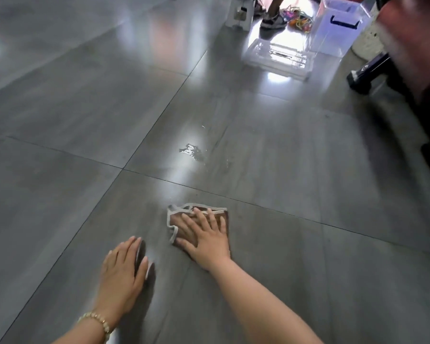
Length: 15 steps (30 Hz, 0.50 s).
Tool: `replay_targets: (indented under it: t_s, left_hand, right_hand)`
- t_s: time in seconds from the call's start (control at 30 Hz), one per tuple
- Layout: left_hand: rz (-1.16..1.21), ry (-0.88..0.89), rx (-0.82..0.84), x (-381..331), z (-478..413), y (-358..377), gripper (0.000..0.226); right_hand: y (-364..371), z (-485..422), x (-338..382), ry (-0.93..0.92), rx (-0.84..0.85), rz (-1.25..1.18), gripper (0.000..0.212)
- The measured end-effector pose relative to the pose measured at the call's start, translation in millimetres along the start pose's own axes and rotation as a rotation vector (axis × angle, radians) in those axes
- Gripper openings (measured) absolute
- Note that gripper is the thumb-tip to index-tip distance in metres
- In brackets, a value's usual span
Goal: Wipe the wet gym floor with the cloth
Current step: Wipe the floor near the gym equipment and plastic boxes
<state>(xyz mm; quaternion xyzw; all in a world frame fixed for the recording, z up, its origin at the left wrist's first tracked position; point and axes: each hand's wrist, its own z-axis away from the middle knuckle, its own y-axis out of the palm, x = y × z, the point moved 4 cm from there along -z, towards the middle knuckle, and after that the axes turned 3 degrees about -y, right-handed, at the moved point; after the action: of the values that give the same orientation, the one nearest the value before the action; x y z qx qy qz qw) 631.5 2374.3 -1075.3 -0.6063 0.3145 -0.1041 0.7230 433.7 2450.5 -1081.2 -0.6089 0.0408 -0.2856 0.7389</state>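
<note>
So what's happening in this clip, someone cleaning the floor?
Yes. A person leans low over the grey tiled floor, pressing a brown cloth flat under the right hand. The left hand rests open on the tile beside it, empty. A small puddle glistens further ahead on the next tile, apart from the cloth and not yet wiped. Clear plastic bins stand at the far edge.

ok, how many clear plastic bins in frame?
2. A tall clear bin with a dark handle stands at top right; a low flat clear tray lies on the floor just in front of it. More may sit beyond the frame edge.
</note>
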Motion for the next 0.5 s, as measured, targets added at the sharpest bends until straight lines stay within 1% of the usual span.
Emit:
replay_targets:
  t_s: [0.07,0.17,0.23,0.3,0.33,0.37,0.43,0.47,0.5]
  left_hand:
    - [0.027,0.044,0.014,-23.0,0.5,8.1,0.083]
    - [0.043,0.083,0.024,-44.6,4.5,15.9,0.079]
    - [0.028,0.122,0.028,-51.5,5.4,16.6,0.075]
    - [0.005,0.145,0.023,-52.1,7.8,18.1,0.071]
    - [0.003,0.139,0.016,-52.2,9.5,19.4,0.068]
    - [0.011,0.117,0.011,-53.3,10.9,20.1,0.066]
    - [0.055,0.049,0.019,-53.0,13.4,21.5,0.066]
    - [0.079,0.028,0.018,-51.3,15.3,21.3,0.067]
    - [0.101,0.027,0.011,-49.9,17.2,20.4,0.068]
  right_hand:
    - [-21.3,16.5,-85.6,0.300,-0.085,-0.003,0.073]
    - [-46.4,88.8,-217.9,0.777,-0.197,-0.092,0.074]
    - [-48.4,142.5,-261.8,1.024,-0.238,-0.186,0.074]
    - [-41.1,160.0,-256.8,1.129,-0.254,-0.217,0.071]
    - [-34.1,153.6,-241.0,1.121,-0.261,-0.200,0.069]
    - [-27.8,141.8,-218.9,1.064,-0.257,-0.183,0.068]
    - [-6.0,109.8,-150.2,0.808,-0.212,-0.139,0.071]
    - [6.3,99.7,-100.8,0.654,-0.196,-0.087,0.074]
    - [21.8,97.5,-47.7,0.506,-0.217,-0.019,0.074]
